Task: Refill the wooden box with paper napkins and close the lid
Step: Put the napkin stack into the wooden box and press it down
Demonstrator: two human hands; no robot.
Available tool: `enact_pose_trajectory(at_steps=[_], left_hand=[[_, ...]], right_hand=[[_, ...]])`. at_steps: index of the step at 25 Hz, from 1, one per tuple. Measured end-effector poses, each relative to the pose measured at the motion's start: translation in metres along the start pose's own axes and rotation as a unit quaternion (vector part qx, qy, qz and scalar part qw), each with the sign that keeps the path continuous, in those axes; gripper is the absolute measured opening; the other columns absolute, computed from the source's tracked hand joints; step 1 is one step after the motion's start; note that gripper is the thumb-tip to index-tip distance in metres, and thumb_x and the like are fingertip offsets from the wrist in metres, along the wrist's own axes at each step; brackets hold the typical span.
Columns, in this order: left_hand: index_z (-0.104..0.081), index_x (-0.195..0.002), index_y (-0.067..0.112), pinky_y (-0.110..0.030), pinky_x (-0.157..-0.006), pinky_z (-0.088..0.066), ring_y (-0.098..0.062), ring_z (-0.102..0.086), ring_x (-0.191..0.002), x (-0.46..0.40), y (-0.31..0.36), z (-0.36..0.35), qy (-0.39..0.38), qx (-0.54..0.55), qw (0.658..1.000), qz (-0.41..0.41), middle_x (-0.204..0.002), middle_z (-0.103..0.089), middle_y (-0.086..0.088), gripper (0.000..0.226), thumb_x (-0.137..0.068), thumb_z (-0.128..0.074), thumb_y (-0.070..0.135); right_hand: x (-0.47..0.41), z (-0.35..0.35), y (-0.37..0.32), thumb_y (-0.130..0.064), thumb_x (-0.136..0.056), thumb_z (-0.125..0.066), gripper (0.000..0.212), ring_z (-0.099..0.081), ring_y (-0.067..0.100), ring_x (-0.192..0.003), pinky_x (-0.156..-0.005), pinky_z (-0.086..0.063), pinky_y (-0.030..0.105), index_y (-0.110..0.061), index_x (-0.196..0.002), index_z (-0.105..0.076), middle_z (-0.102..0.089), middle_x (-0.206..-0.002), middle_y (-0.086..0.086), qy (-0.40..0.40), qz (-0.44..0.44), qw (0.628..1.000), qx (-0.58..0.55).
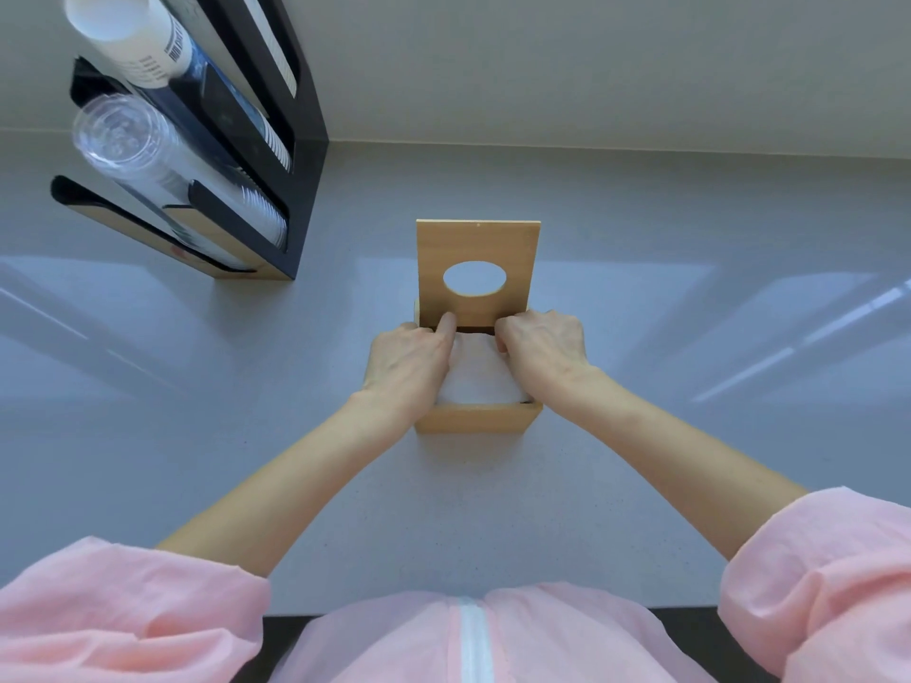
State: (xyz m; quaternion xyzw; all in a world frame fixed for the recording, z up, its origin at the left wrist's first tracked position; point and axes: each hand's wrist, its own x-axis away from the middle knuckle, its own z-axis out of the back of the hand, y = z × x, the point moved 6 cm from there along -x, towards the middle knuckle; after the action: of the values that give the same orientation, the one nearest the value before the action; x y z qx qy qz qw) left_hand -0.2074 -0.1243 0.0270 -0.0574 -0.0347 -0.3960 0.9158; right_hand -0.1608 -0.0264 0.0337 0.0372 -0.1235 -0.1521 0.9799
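A small wooden box [475,419] stands in the middle of the grey counter. Its lid [477,241], with an oval hole, is swung up and stands upright at the far side. A stack of white paper napkins [475,377] fills the box. My left hand [409,364] lies on the left side of the stack, index finger pointing at the lid's hinge. My right hand [542,350] rests on the right side, fingers curled over the napkins' far edge. Both hands press on the stack from either side.
A black and wood cup dispenser [276,155] stands at the back left, holding white paper cups [128,37] and clear plastic cups [123,135]. A pale wall runs along the counter's back. The counter's front edge is near my body.
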Motion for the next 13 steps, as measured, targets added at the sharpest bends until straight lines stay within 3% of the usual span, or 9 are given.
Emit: enact_pose_trajectory(at_steps=[3,6,8,11,13], left_hand=[[-0.042,-0.109,0.006,-0.027,-0.042,-0.011,-0.028,-0.054,-0.080,-0.002,0.010,-0.002,-0.034,-0.039,0.999,-0.013,-0.089,-0.068,-0.010,0.039,-0.074,-0.055,-0.005],[-0.043,-0.111,0.002,-0.025,-0.043,-0.012,-0.030,-0.058,-0.096,-0.007,0.017,-0.004,-0.068,-0.052,0.996,-0.030,-0.099,-0.067,-0.011,0.039,-0.074,-0.056,-0.006],[-0.044,-0.110,0.002,-0.024,-0.044,-0.012,-0.029,-0.056,-0.101,-0.009,0.021,-0.007,-0.088,-0.063,0.994,-0.035,-0.104,-0.066,-0.010,0.037,-0.076,-0.057,-0.004],[-0.045,-0.111,0.002,-0.023,-0.044,-0.014,-0.028,-0.056,-0.104,-0.011,0.020,-0.011,-0.105,-0.070,0.991,-0.034,-0.106,-0.066,-0.009,0.035,-0.078,-0.057,-0.002],[-0.044,-0.112,0.003,-0.025,-0.043,-0.015,-0.028,-0.057,-0.102,-0.011,0.016,-0.009,-0.106,-0.059,0.992,-0.030,-0.106,-0.065,-0.009,0.034,-0.080,-0.058,0.002]], right_hand=[[-0.001,-0.003,-0.008,0.003,-0.080,-0.054,0.018,-0.060,0.027,-0.094,-0.043,-0.014,0.022,-0.015,-0.076,-0.055,-0.064,-0.088,0.007,-0.012,0.025,0.999,0.022],[-0.002,-0.008,-0.021,0.003,-0.079,-0.056,0.038,-0.052,0.022,-0.077,-0.042,-0.015,0.023,-0.014,-0.053,-0.035,-0.047,-0.061,-0.001,-0.015,0.050,0.997,0.064],[-0.002,-0.012,-0.027,0.002,-0.080,-0.056,0.044,-0.049,0.020,-0.072,-0.042,-0.015,0.023,-0.016,-0.050,-0.029,-0.035,-0.053,-0.003,-0.022,0.065,0.994,0.088],[-0.004,-0.018,-0.029,0.002,-0.080,-0.057,0.044,-0.062,0.020,-0.087,-0.042,-0.016,0.022,-0.016,-0.050,-0.030,-0.045,-0.058,-0.005,-0.043,0.075,0.990,0.112],[-0.004,-0.018,-0.027,0.002,-0.079,-0.058,0.044,-0.062,0.019,-0.090,-0.042,-0.017,0.022,-0.016,-0.050,-0.030,-0.038,-0.055,-0.003,-0.054,0.073,0.990,0.106]])
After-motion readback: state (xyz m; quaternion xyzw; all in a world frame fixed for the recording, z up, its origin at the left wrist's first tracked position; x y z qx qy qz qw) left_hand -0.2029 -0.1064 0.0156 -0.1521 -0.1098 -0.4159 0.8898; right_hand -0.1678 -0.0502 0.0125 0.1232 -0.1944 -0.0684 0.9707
